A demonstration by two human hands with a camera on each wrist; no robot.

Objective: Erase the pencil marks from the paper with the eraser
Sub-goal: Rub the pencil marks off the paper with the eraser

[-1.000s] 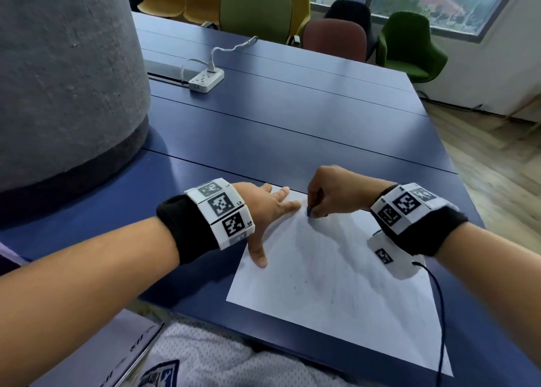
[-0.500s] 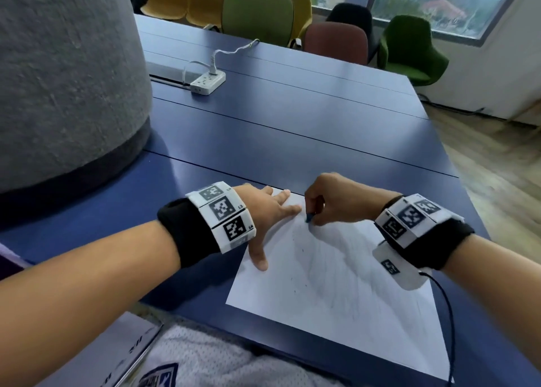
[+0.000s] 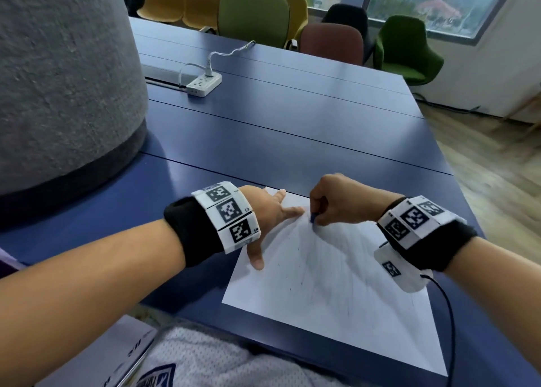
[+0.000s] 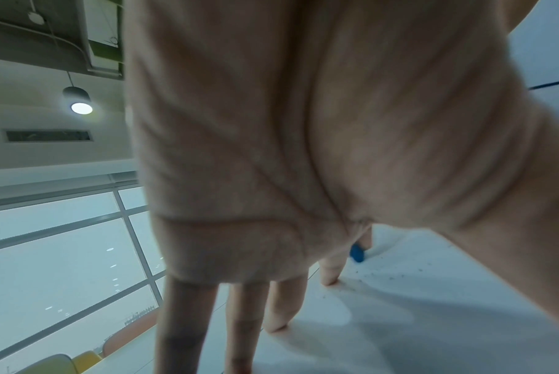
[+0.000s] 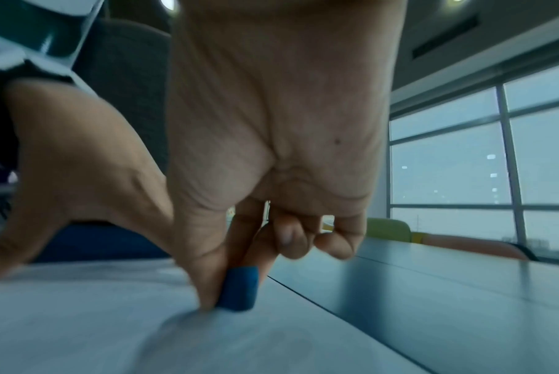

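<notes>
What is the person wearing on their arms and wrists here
Both forearms are bare. Each wrist has a black fabric band with a ring of white blocks printed with black square markers. The right wrist band also has a thin black cable.

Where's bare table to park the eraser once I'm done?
Free: the blue table between the paper's far edge and the power strip; also the strip right of the paper. Crowded: the paper's far corner, where the left hand presses and the right hand pinches the eraser.
</notes>
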